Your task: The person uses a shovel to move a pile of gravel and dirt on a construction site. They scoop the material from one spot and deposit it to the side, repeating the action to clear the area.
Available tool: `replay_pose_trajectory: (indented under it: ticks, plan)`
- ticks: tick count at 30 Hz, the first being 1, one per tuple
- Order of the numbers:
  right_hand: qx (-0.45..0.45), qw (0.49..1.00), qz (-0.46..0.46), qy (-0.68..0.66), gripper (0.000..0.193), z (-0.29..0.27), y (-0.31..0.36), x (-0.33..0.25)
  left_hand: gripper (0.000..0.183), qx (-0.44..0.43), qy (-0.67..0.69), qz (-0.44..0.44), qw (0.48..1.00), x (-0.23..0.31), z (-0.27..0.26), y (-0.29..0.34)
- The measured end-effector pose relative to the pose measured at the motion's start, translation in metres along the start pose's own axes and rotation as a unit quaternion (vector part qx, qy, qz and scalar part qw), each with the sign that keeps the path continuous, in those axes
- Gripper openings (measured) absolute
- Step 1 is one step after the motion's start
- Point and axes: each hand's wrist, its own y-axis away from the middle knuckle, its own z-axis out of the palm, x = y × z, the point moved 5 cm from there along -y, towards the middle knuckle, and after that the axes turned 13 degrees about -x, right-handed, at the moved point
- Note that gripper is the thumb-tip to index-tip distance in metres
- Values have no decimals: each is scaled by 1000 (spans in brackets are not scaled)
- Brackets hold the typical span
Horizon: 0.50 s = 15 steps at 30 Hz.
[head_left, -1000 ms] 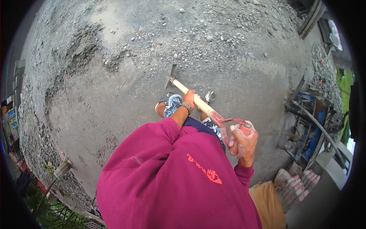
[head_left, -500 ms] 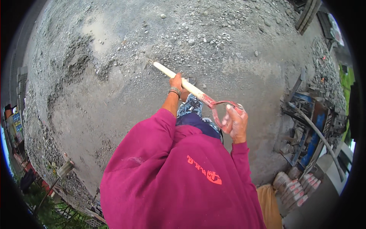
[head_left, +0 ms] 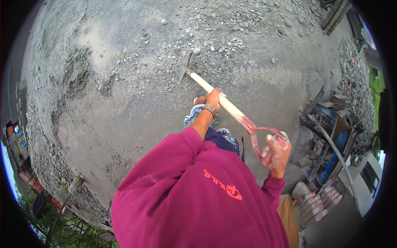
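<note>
A shovel (head_left: pixel 230 108) with a pale wooden shaft and a worn red D-shaped handle slants across in front of me. My left hand (head_left: pixel 214 99), with a band on its wrist, is wrapped round the shaft at about its middle. At the other end my right hand (head_left: pixel 278 153) is closed on the grip of the D-handle; its fingers look dusty. The grey metal blade (head_left: pixel 186 69) shows nearly edge-on above the gravel (head_left: pixel 159 62), with no load visible on it. Whether its lower edge touches the ground I cannot tell.
Loose grey gravel and stones spread ahead and to the left, with a shallow puddle (head_left: pixel 94 43). On the right lie blue metal frames (head_left: pixel 331 153) and a long pole (head_left: pixel 336 151). Stacked sacks (head_left: pixel 316 204) stand at the lower right, planks (head_left: pixel 337 16) at the upper right.
Both hands have drawn the shovel right and back toward me. Its blade, partly hidden at the gravel before, now shows whole. My left leg has shifted left.
</note>
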Motion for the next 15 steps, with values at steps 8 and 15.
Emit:
replay_pose_trajectory:
  ticks: [8,15]
  plan:
    - [51,949,45,-308,16,-48,-30,98,27,40,-232,62,970,24,16,-32]
    - [84,948,98,-290,16,-74,-22,155,32,83,-294,-12,952,-46,-11,-73]
